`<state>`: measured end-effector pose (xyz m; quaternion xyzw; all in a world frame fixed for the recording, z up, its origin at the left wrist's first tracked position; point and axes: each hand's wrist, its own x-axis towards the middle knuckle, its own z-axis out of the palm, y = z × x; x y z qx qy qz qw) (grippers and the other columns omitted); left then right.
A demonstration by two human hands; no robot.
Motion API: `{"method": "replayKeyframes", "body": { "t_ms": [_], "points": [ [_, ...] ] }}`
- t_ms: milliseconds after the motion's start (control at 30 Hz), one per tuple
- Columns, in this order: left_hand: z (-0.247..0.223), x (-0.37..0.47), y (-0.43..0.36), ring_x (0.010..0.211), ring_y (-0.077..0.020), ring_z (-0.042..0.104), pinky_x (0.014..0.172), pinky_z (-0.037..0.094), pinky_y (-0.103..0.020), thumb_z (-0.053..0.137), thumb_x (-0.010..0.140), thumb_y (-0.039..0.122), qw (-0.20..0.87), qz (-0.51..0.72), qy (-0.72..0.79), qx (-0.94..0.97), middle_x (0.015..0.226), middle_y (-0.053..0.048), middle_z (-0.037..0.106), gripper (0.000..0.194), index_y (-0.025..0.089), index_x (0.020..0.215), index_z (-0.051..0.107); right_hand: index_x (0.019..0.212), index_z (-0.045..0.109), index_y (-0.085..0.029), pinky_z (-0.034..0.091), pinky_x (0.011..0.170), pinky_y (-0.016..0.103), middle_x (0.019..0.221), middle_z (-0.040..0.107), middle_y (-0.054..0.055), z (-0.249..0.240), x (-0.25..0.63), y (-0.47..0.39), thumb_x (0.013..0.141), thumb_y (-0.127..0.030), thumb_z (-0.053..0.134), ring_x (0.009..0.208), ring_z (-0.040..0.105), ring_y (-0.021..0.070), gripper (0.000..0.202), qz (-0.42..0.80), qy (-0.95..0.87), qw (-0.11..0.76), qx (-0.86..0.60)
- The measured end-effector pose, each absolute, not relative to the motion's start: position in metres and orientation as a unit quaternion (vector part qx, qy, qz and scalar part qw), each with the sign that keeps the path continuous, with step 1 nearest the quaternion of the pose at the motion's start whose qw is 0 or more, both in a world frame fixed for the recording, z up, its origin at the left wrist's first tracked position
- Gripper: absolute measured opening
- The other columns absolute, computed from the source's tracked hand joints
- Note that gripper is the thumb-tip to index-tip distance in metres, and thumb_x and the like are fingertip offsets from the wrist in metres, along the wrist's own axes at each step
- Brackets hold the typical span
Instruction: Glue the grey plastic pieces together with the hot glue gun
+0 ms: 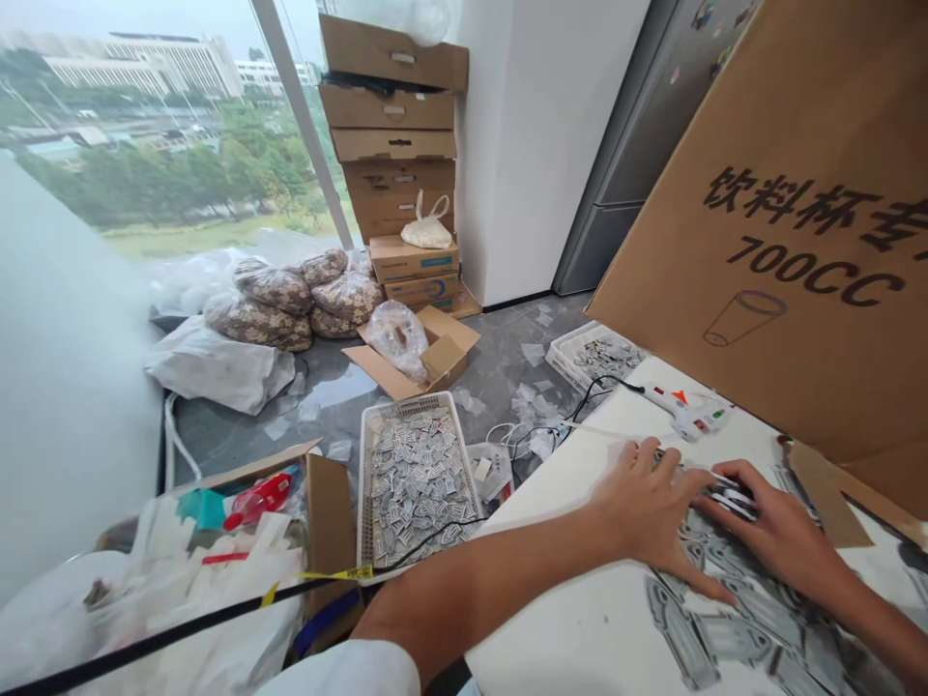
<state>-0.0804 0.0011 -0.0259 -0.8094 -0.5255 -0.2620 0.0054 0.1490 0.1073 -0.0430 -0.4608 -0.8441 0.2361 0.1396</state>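
Note:
Flat grey-and-white cut-out pieces [678, 628] lie loosely heaped on the white table [565, 570]. My left hand [649, 507] is spread over the near side of the heap, fingers apart, its thumb reaching across the pieces. Beside it, my right hand [775, 527] is closed, with a small stack of the cut-out pieces [736, 498] between thumb and fingers. The fingertips of both hands almost meet at this stack. Part of the heap is hidden under my hands and right forearm.
A white glue gun [688, 411] with a black cord lies at the table's far edge. A large cardboard box [812, 261] rises behind it. On the floor stand a white basket of pieces [369, 483], another crate [569, 358] and an open carton [330, 512] of bags.

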Motion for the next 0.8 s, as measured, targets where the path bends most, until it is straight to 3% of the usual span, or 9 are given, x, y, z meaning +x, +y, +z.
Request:
{"method": "replayKeyframes", "body": {
  "t_ms": [100,233,400,567,700,800],
  "points": [
    [-0.026,-0.082,0.0,0.113,-0.0356,0.054,0.104,0.04,-0.046,0.068,0.068,0.09,0.009,-0.27,-0.523,-0.808,0.129,-0.019,0.059,0.12,0.009,0.153,0.043,0.111,0.06,-0.028,0.054,0.073,0.037,0.1,0.076,0.005,-0.041,0.15,0.109,0.083,-0.078,0.065,0.085,0.071,0.0293,0.058,0.236,-0.842,0.148,-0.463],
    [-0.03,-0.081,0.005,0.11,-0.0331,0.054,0.099,0.042,-0.044,0.063,0.075,0.088,0.002,-0.26,-0.509,-0.821,0.123,-0.02,0.06,0.107,0.004,0.14,0.054,0.104,0.062,-0.027,0.054,0.075,0.034,0.095,0.074,0.004,-0.031,0.144,0.107,0.083,-0.072,0.07,0.085,0.069,0.0272,0.051,0.266,-0.837,0.163,-0.45],
    [-0.036,-0.078,0.012,0.106,-0.0335,0.056,0.09,0.044,-0.044,0.056,0.085,0.082,-0.01,-0.24,-0.511,-0.825,0.116,-0.019,0.061,0.087,0.007,0.128,0.06,0.096,0.066,-0.027,0.053,0.07,0.032,0.088,0.073,0.003,-0.008,0.134,0.104,0.08,-0.064,0.075,0.08,0.068,0.0264,0.041,0.3,-0.832,0.156,-0.44],
    [-0.04,-0.078,0.013,0.099,-0.0319,0.061,0.085,0.045,-0.043,0.056,0.088,0.079,-0.043,-0.247,-0.506,-0.825,0.117,-0.016,0.061,0.081,0.011,0.132,0.056,0.091,0.069,-0.029,0.052,0.067,0.031,0.078,0.071,0.001,0.014,0.129,0.103,0.08,-0.058,0.073,0.069,0.064,0.0227,0.031,0.287,-0.844,0.143,-0.429],
    [-0.041,-0.079,0.015,0.098,-0.0318,0.065,0.086,0.047,-0.044,0.061,0.086,0.078,-0.07,-0.249,-0.503,-0.825,0.116,-0.016,0.064,0.082,0.012,0.135,0.053,0.088,0.071,-0.028,0.052,0.065,0.028,0.076,0.069,0.002,0.022,0.127,0.098,0.079,-0.058,0.076,0.07,0.063,0.0219,0.032,0.31,-0.833,0.153,-0.431],
    [-0.041,-0.079,0.015,0.098,-0.0306,0.067,0.085,0.048,-0.043,0.057,0.094,0.066,-0.085,-0.25,-0.504,-0.822,0.114,-0.014,0.066,0.065,0.014,0.134,0.052,0.085,0.07,-0.029,0.053,0.066,0.028,0.077,0.069,0.002,0.023,0.128,0.094,0.075,-0.061,0.08,0.071,0.064,0.0223,0.036,0.32,-0.817,0.16,-0.452]
  ]
}}
